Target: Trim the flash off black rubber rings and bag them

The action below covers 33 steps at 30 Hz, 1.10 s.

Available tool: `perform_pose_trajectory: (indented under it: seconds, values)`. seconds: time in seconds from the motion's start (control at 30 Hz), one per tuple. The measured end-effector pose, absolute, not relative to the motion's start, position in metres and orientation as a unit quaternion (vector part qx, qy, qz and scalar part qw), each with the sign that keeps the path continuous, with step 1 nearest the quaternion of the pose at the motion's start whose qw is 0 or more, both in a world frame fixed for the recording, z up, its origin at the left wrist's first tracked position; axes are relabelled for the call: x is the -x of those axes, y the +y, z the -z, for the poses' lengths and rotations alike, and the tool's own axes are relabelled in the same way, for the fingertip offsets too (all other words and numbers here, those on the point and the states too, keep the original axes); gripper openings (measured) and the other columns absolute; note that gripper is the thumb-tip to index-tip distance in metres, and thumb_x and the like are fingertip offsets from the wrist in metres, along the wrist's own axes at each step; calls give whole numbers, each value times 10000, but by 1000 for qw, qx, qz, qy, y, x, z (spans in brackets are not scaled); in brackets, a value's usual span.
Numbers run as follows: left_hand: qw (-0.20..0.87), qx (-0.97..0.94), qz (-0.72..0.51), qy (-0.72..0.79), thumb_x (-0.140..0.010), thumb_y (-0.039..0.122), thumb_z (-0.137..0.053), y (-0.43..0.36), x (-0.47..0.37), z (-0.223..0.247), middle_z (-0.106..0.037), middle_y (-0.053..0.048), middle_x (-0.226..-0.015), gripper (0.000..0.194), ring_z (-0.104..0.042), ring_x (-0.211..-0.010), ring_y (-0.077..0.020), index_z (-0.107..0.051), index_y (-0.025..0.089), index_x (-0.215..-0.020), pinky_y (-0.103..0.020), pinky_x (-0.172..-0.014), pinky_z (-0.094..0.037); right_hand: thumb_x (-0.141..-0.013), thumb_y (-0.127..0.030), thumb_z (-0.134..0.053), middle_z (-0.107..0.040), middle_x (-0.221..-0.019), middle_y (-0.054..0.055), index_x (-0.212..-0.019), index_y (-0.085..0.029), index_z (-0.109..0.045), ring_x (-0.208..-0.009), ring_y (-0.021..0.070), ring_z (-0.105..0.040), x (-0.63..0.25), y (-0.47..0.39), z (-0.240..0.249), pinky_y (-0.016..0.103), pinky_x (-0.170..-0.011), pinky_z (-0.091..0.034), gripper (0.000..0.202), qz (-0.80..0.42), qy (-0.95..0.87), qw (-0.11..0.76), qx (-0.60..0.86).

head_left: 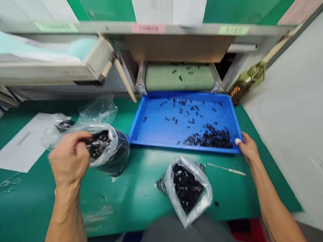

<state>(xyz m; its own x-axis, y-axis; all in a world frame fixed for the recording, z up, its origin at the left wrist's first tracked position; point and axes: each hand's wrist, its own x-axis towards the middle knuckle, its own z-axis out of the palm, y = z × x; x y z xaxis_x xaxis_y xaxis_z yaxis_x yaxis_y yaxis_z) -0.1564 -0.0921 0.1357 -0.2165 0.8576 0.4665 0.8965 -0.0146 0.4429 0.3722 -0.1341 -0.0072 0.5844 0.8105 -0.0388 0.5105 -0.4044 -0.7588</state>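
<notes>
My left hand (70, 158) is closed at the left rim of an open clear plastic bag (115, 152) filled with small black parts; its fingertips are at the bag's mouth, and what they pinch is too small to make out. With its fingers closed on the rim, my right hand (247, 147) holds the front right corner of a blue tray (156, 127). Small black parts (212, 137) lie scattered in the tray, heaped toward its front right. Nearer my body, a second open bag (205, 195) of black parts stands on the green table.
A green conveyor belt (178, 76) ends behind the tray. White paper (22, 141) lies at the left, a thin stick (227, 168) right of the near bag. A brown packet (247, 83) stands behind the tray's right corner, beside a grey wall (302, 121).
</notes>
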Motion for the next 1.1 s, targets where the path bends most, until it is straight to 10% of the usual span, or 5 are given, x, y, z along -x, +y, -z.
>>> perform_pose_trajectory:
  seconds: [0.13,0.27,0.4,0.53,1.1]
  values:
    - [-105,617,496,-602,-763,195,-468,-148,104,-120,-634,7,-801,99,-589,-675,-133,-553,218,-717,-265,-641,-488,-817,-298,-453,-541,-1231,195,-1303,-47,-409,-1028,181,-539,-366,-131,-5,280,-839,-398,549,-159,-398,352,832]
    - [-431,733,208,-483,-772,209,-480,-206,61,-86,-669,-28,-877,173,-607,-809,-178,-631,258,-841,-289,-738,-450,-832,-304,-427,-515,-1195,188,-1212,-82,-477,-1078,233,-481,-333,-185,-32,363,-902,-350,442,-69,-391,354,847]
    - [-558,611,84,-555,-737,309,-546,-242,44,-55,-661,-5,-832,204,-574,-636,-168,-560,249,-931,-280,-599,-411,-712,-368,-605,-613,-984,78,-1129,-173,-524,-766,179,-589,-272,-248,-47,295,-634,-463,467,-506,-470,242,681]
    - [-577,539,130,-600,-735,334,-542,-252,27,-48,-656,17,-750,248,-574,-555,-171,-464,231,-946,-290,-594,-397,-728,-335,-594,-587,-1018,39,-1295,-239,-396,-755,154,-572,-220,-254,-45,247,-576,-445,608,-496,-491,248,671]
    - [-658,596,248,-387,-789,283,-459,-167,-52,-157,-515,70,-413,72,-475,-389,-111,-482,216,-779,-209,-435,-335,-816,-295,-520,-509,-598,-40,-796,-172,-546,-494,73,-416,-260,-266,-142,182,-460,-337,127,-353,-379,545,659]
